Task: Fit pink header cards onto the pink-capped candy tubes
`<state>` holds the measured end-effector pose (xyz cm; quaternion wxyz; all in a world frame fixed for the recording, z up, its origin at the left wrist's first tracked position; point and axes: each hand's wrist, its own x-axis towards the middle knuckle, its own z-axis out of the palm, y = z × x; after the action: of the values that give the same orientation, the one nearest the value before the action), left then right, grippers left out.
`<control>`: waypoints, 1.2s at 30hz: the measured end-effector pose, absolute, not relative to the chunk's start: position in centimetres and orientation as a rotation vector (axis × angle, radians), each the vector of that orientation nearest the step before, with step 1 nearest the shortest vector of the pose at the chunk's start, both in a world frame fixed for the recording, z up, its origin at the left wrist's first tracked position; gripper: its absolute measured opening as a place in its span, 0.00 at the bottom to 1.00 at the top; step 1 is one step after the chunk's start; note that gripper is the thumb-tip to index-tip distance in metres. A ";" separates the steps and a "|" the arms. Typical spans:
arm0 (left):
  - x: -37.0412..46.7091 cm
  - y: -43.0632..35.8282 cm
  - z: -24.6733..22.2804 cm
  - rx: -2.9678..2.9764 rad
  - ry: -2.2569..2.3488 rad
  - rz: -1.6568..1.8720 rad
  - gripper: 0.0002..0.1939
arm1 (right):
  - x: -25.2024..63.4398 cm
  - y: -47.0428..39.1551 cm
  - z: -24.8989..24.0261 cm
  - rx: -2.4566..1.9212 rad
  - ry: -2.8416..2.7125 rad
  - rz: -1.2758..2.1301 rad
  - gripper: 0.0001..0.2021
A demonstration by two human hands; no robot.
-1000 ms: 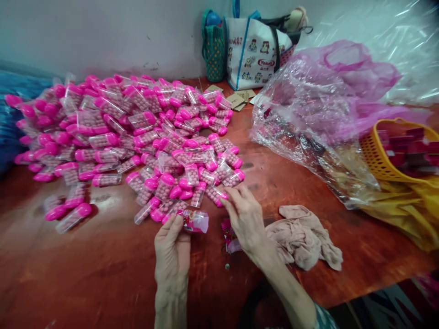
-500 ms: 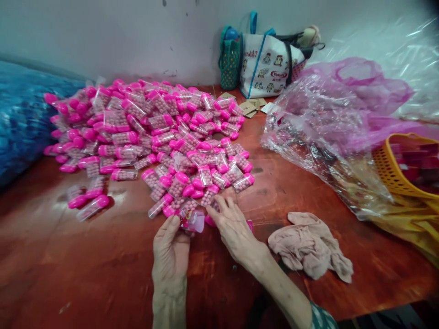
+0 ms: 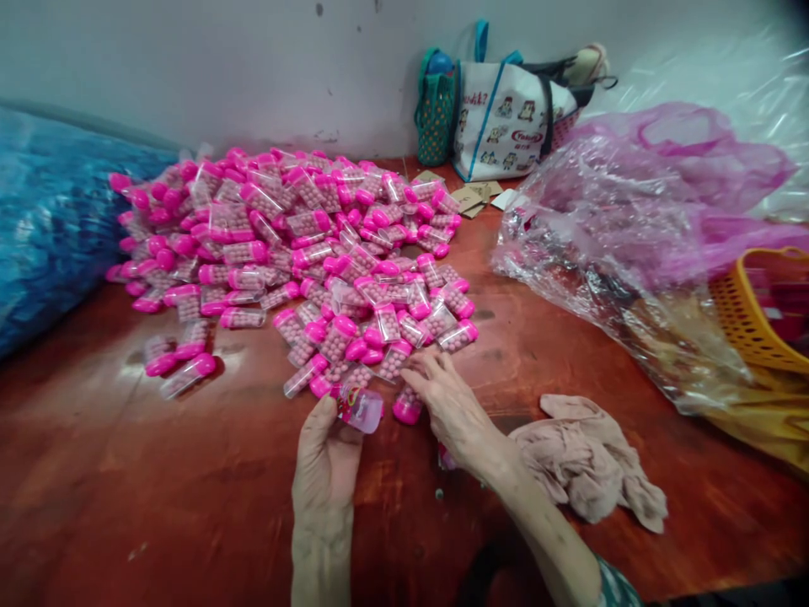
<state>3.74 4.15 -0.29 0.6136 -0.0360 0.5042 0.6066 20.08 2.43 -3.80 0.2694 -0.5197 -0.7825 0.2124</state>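
My left hand (image 3: 329, 451) pinches a small printed see-through plastic sleeve (image 3: 365, 410) between thumb and fingers; its clear end points right. My right hand (image 3: 446, 405) is bent over a small clear bottle with a bright pink cap (image 3: 406, 410), fingertips at its upper end and the cap toward me. Under the right palm shows a bit of pink printed plastic (image 3: 446, 457), mostly hidden. Just beyond both hands lies a large pile of similar pink-capped bottles (image 3: 303, 223) filled with small pale pink balls.
Right of my right forearm lies a crumpled beige cloth (image 3: 587, 455). Clear and pink plastic bags (image 3: 607, 219) and a yellow basket (image 3: 746, 312) stand farther right. A white tote bag (image 3: 499, 126) leans at the wall; a blue bag (image 3: 56, 219) bulges at left.
The view has swung slightly left, so everything sits farther right. My right fingers have shifted up a little along the pink-capped bottle, uncovering more of it. My left hand keeps the sleeve.
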 end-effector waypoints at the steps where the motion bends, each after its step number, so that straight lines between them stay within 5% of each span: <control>1: 3.8 4.2 -0.3 -0.110 1.165 1.402 0.14 | 20.0 2.5 -4.1 -1.435 -2.102 0.560 0.21; 13: 3.6 4.4 -0.7 -0.151 1.183 1.405 0.15 | 19.7 1.2 -3.5 -1.598 -1.908 0.549 0.14; 18: 3.3 4.0 -1.8 0.059 1.151 1.465 0.05 | 20.6 0.2 0.0 -1.624 -1.440 1.040 0.10; 21: 3.4 3.7 -2.2 0.213 1.153 1.503 0.11 | 20.1 -0.5 1.9 -1.579 -1.185 1.256 0.12; 36: 4.3 3.3 -2.2 0.302 1.183 1.609 0.13 | 17.9 -2.0 1.8 -1.510 -1.053 1.397 0.09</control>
<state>4.28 3.27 -2.19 0.5321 0.1266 0.4959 0.6745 17.86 -1.98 1.83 0.4033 -0.5980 -0.4169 0.5531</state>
